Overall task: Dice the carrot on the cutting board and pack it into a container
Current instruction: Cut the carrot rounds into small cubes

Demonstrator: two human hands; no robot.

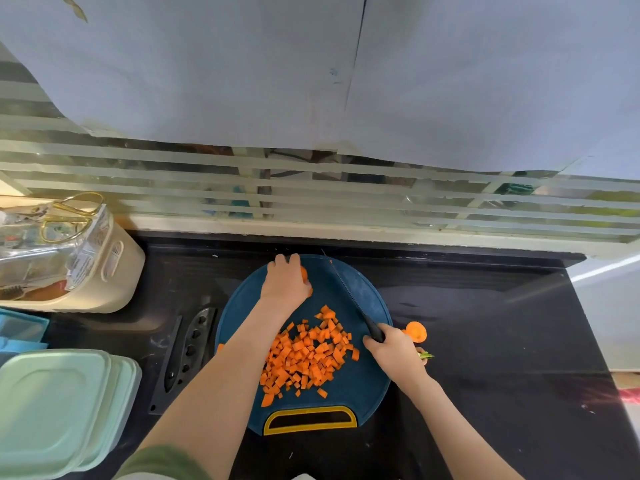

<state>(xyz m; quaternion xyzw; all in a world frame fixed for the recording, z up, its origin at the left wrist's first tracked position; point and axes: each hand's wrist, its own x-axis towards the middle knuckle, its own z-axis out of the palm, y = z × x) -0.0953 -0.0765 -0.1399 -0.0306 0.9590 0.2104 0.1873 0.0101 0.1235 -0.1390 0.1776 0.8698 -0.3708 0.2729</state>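
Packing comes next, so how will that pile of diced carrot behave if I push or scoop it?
The diced carrot is a loose heap of small cubes, so a push would probably spread it rather than shift it whole. Their flat faces suggest sliding, not rolling. Some lie near the edge of the cutting board and might drop off.

Head camera looks steeply down; cutting board (pixel 363 386) near.

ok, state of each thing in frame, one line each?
left hand: holds carrot piece at far edge of cutting board.
right hand: grips knife by the handle.
knife: blade clear of carrot piece, pointing away.
diced carrot: loose pile on cutting board, unpacked.
carrot end: off the board, on counter.
green container: lid on.
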